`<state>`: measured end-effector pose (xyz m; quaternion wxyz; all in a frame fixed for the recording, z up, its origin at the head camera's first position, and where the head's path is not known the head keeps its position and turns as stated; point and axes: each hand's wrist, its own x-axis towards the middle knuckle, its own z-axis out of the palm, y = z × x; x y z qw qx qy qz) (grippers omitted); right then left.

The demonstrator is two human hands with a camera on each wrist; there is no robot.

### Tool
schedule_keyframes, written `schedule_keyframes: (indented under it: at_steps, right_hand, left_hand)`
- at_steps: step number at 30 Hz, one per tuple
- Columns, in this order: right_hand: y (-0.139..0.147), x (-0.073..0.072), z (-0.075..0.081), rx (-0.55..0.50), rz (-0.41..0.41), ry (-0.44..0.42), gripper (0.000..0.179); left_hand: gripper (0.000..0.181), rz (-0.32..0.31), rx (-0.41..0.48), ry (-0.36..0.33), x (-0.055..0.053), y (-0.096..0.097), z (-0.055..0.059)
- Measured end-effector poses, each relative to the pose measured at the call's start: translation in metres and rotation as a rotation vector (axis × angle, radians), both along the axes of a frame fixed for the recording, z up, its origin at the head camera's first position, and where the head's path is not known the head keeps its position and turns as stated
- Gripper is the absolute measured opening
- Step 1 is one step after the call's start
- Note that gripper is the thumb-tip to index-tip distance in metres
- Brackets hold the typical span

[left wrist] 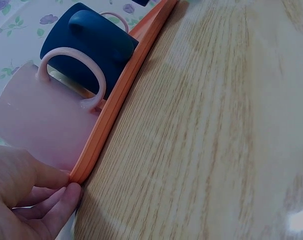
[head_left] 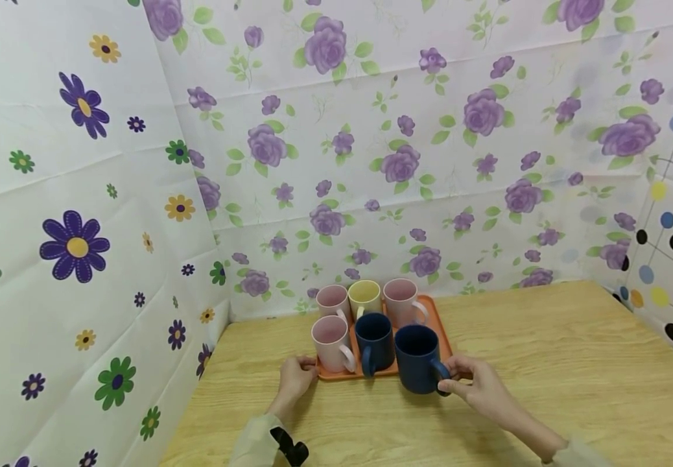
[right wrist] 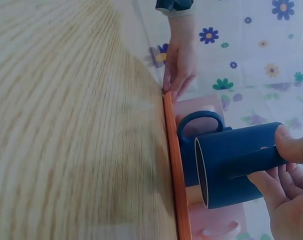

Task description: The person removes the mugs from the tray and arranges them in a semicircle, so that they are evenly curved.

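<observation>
My right hand (head_left: 481, 387) pinches the handle of a dark blue mug (head_left: 417, 360) between thumb and fingers. This mug is upright over the front right part of an orange tray (head_left: 444, 337), and its pale-ringed base shows in the right wrist view. At the tray's front left corner, my left hand (head_left: 297, 377) grips the rim, thumb against the edge and fingers curled at it. On the tray, a pink mug (head_left: 330, 347) and another dark blue mug (head_left: 375, 344) stand in front. Behind them are a pink mug (head_left: 332, 298), a yellow mug (head_left: 364, 293) and another pink mug (head_left: 401, 298).
The tray sits on a wood-grain table (head_left: 546, 337), near its back edge. Behind rises a floral sheet (head_left: 360, 181); a daisy-patterned sheet (head_left: 109, 311) borders the left side and a dotted one (head_left: 663, 259) the right.
</observation>
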<state>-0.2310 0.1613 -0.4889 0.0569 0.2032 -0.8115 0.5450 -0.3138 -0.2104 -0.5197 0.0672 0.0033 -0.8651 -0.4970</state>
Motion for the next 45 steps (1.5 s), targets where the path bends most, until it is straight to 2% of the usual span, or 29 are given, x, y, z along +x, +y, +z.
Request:
schedule_keyframes:
  at_steps: [11, 22, 29, 40, 45]
  right_hand:
    - [-0.006, 0.008, 0.004, -0.019, 0.047, -0.001, 0.019]
    - [-0.012, 0.014, 0.004, -0.03, 0.132, -0.046, 0.016]
    - [-0.017, 0.016, 0.0, -0.024, 0.183, -0.032, 0.015]
    - [-0.028, 0.024, -0.008, -0.085, 0.332, 0.011, 0.012]
    - [-0.033, 0.028, -0.009, -0.093, 0.418, -0.005, 0.013]
  left_hand:
    - [0.02, 0.003, 0.018, 0.022, 0.0, 0.001, 0.003]
    - [0.019, 0.009, -0.002, 0.024, -0.001, -0.001, -0.001]
    - [0.019, 0.006, -0.028, 0.022, -0.002, 0.0, 0.0]
    - [0.019, 0.004, -0.028, 0.019, -0.003, 0.0, 0.0]
    - [0.018, -0.001, -0.028, 0.004, -0.002, 0.001, 0.0]
